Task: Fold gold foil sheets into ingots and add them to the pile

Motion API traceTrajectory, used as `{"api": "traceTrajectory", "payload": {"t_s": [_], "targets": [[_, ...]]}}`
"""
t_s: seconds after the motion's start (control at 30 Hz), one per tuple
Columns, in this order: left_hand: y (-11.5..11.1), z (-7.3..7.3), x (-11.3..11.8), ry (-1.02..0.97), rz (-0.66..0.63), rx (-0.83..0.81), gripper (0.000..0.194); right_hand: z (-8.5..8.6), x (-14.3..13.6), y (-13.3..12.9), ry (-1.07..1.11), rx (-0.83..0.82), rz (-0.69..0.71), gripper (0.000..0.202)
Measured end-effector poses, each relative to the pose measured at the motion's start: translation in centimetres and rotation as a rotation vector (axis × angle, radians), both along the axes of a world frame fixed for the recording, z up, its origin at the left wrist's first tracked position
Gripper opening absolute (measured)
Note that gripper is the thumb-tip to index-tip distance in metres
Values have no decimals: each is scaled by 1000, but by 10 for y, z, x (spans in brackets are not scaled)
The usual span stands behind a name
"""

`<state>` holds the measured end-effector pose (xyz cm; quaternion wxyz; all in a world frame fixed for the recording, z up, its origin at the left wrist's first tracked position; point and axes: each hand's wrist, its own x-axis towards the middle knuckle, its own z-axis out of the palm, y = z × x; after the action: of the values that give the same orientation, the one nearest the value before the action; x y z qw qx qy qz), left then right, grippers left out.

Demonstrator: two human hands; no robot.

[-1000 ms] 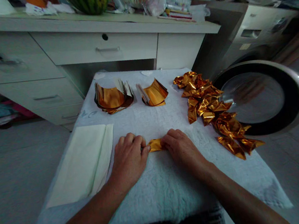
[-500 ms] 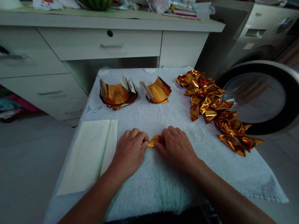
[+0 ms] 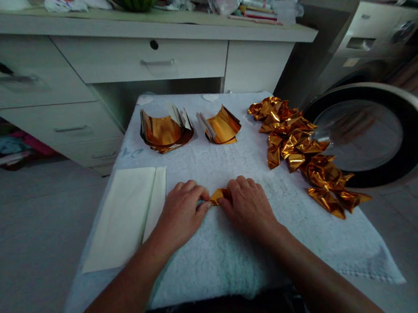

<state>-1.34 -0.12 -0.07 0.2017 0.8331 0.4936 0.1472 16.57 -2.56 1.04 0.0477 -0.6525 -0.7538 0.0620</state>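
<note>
A cloth-covered counter [image 3: 224, 259], pale blue, extended across the foreground. On its left lay flat cream paper [image 3: 121, 214]; along its right side, a heap of folded foil [image 3: 292, 146], glossy and copper-gold. Toward the far edge rested a larger foil stack [image 3: 166, 130] and, just right of it, a smaller foil stack [image 3: 223, 124], both curving upward at the sides. Near the middle, the left hand [image 3: 185, 209] pinched one end of a foil strip [image 3: 218, 196] between thumb and forefinger; the right hand [image 3: 246, 204], fingers bent together, gripped the other. The strip appeared golden, creased and tapered leftward.
</note>
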Motion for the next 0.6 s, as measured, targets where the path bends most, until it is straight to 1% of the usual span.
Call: {"api": "traceTrajectory", "payload": {"t_s": [0.1, 0.2, 0.27, 0.33, 0.37, 0.47, 0.53, 0.6], "targets": [[-1, 1, 0, 4, 10, -10, 5, 0, -1, 0, -10, -2, -7, 24], [-4, -2, 2, -16, 26, 8, 6, 0, -2, 0, -13, -6, -11, 23], [-6, -5, 4, -57, 28, 34, 16, 0, -2, 0, -10, -9, -11, 22], [-7, -7, 6, -104, -10, 50, 28, 0, -1, 1, -8, -14, -8, 20], [-8, -8, 7, -118, -37, 50, 31, 0, -1, 1, -8, -17, -5, 19], [-7, -6, 9, -112, -73, 34, 31, 0, 2, 1, -11, -22, 6, 14], [-7, -3, 11, -95, -54, 22, 30, -1, 4, 0, -12, -26, 22, 11], [-7, -1, 13, -79, -27, 17, 22, -2, 6, 0, -16, -32, 34, 11]]}}
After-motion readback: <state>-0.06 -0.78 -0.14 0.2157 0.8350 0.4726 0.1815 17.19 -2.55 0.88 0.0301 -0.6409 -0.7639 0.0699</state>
